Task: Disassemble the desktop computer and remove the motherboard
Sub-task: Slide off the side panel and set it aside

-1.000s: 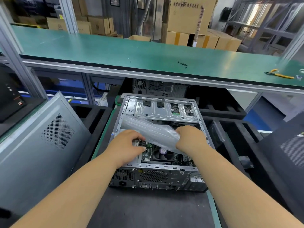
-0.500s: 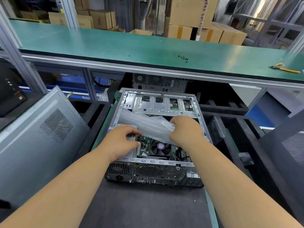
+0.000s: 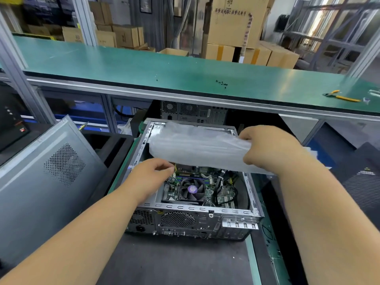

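Right hand (image 3: 265,149) is gripping plastic sheet (image 3: 197,147) above open case (image 3: 197,214); left hand (image 3: 152,175) is curling loosely inside, holding nothing visible.

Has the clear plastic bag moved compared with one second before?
Yes. The clear plastic bag, held by the right hand, has risen out of the computer case toward its far end, uncovering the CPU fan.

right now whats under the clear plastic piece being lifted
Under the clear plastic piece, held by the right hand, the computer case shows the motherboard and its fan. The plastic hides the case's far end.
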A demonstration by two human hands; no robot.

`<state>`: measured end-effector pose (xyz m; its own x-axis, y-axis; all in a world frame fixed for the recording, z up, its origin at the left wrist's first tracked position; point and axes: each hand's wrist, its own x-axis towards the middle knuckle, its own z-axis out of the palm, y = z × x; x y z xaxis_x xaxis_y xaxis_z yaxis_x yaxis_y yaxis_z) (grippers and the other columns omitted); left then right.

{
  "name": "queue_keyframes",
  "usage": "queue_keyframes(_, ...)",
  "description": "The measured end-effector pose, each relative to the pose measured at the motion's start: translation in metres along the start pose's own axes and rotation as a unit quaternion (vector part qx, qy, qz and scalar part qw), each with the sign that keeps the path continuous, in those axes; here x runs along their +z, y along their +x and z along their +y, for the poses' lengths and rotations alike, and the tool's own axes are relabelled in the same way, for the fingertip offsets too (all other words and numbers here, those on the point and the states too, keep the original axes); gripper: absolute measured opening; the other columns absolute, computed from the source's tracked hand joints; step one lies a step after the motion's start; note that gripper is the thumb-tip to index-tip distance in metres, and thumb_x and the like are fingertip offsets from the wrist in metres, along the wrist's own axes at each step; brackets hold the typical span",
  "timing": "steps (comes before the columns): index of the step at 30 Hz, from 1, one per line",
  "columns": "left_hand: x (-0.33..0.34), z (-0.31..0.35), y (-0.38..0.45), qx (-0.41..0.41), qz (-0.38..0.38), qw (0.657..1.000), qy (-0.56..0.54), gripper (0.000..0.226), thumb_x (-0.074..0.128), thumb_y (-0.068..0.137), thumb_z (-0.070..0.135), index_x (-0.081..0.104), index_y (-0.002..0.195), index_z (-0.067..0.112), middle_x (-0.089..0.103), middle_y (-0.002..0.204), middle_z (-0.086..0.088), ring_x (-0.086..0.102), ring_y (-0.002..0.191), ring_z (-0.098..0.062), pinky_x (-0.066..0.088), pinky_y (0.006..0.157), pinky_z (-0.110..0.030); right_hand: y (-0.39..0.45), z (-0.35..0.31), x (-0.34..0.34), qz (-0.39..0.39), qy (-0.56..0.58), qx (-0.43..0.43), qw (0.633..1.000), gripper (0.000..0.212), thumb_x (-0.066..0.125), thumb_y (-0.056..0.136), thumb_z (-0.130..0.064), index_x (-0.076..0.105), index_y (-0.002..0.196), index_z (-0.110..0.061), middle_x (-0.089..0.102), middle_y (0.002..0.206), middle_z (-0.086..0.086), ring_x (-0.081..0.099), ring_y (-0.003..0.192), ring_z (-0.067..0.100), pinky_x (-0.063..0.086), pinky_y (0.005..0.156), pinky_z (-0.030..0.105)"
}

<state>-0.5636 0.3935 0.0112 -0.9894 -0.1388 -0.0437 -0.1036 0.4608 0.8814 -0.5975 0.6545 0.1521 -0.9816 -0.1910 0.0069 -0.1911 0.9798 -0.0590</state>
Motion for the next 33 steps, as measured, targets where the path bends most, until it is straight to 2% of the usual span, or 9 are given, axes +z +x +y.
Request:
queue_keyframes(4,0.009,0.028,0.003,-0.013,-0.059,0.987,-0.15,0.027,0.064,0.085,0.046,0.068,0.105,0.028,0.072,0.103,0.009,0.064,0.104,-0.011,0.045,0.099,-0.032,-0.007,0.008,-0.006,0.022,0.167,-0.019,0.986,0.041,0.071,0.072,-0.017,0.055,0.103,-0.038,0.064,0.096,-0.008,0.059,0.052,0.01,0.045,0.048,0.024)
queue_keyframes(8,0.008,0.05,0.0,-0.05,-0.104,0.914,-0.388,0.058,0.067,0.075,0.044,0.054,0.122,0.012,0.068,0.117,-0.007,0.062,0.114,-0.024,0.041,0.105,-0.04,-0.002,-0.011,0.011,-0.028,0.283,-0.073,0.956,0.035,0.078,0.072,-0.033,0.059,0.1,-0.037,0.065,0.089,-0.015,0.064,0.07,0.008,0.043,0.048,0.02)
queue_keyframes(11,-0.004,0.053,-0.01,-0.031,-0.072,0.879,-0.47,0.06,0.065,0.078,0.038,0.052,0.131,0.012,0.064,0.125,-0.01,0.062,0.113,-0.025,0.046,0.099,-0.041,0.007,-0.036,0.032,-0.092,0.363,-0.113,0.92,0.047,0.078,0.073,-0.042,0.059,0.116,-0.036,0.068,0.102,-0.016,0.065,0.089,0.006,0.053,0.07,0.027)
queue_keyframes(16,-0.046,0.036,-0.039,-0.022,0.02,0.872,-0.488,0.059,0.07,0.077,0.035,0.055,0.129,0.012,0.065,0.123,-0.011,0.062,0.113,-0.03,0.048,0.097,-0.047,0.011,-0.095,0.053,-0.157,0.472,-0.176,0.849,0.041,0.077,0.074,-0.049,0.052,0.106,-0.051,0.064,0.08,-0.036,0.064,0.07,-0.013,0.049,0.048,0.01)
queue_keyframes(18,-0.066,0.026,-0.05,-0.033,0.063,0.869,-0.49,0.057,0.07,0.078,0.031,0.057,0.129,0.009,0.066,0.12,-0.016,0.062,0.111,-0.034,0.048,0.097,-0.05,0.009,-0.124,0.058,-0.173,0.497,-0.199,0.827,0.051,0.077,0.075,-0.047,0.049,0.118,-0.049,0.069,0.092,-0.028,0.069,0.077,-0.002,0.057,0.061,0.02)
queue_keyframes(21,-0.101,0.013,-0.067,-0.019,0.149,0.878,-0.454,0.039,0.067,0.083,0.026,0.063,0.12,0.012,0.07,0.111,-0.013,0.068,0.1,-0.031,0.057,0.08,-0.043,0.002,-0.174,0.062,-0.17,0.486,-0.243,0.822,0.061,0.072,0.076,-0.049,0.042,0.128,-0.049,0.068,0.108,-0.018,0.069,0.093,0.008,0.057,0.082,0.038)
queue_keyframes(25,-0.157,-0.01,-0.097,0.003,0.209,0.869,-0.449,0.052,0.07,0.081,0.028,0.055,0.129,0.011,0.066,0.12,-0.015,0.064,0.108,-0.034,0.051,0.091,-0.05,-0.011,-0.246,0.063,-0.158,0.496,-0.3,0.8,0.053,0.067,0.082,-0.046,0.038,0.125,-0.057,0.064,0.107,-0.026,0.065,0.094,0.0,0.054,0.081,0.032)
queue_keyframes(29,-0.219,-0.036,-0.139,0.019,0.195,0.88,-0.433,0.058,0.068,0.084,0.028,0.047,0.136,0.011,0.062,0.126,-0.013,0.061,0.114,-0.034,0.046,0.099,-0.054,-0.03,-0.327,0.068,-0.185,0.552,-0.318,0.749,0.045,0.065,0.081,-0.048,0.04,0.113,-0.069,0.069,0.109,-0.02,0.07,0.094,0.009,0.055,0.086,0.044)
queue_keyframes(33,-0.283,-0.073,-0.185,0.0,0.207,0.889,-0.409,0.06,0.07,0.083,0.031,0.046,0.136,0.014,0.063,0.126,-0.011,0.061,0.114,-0.032,0.044,0.102,-0.053,-0.057,-0.418,0.08,-0.209,0.602,-0.327,0.698,0.052,0.067,0.084,-0.045,0.043,0.13,-0.05,0.067,0.117,-0.014,0.069,0.102,0.013,0.054,0.09,0.046)
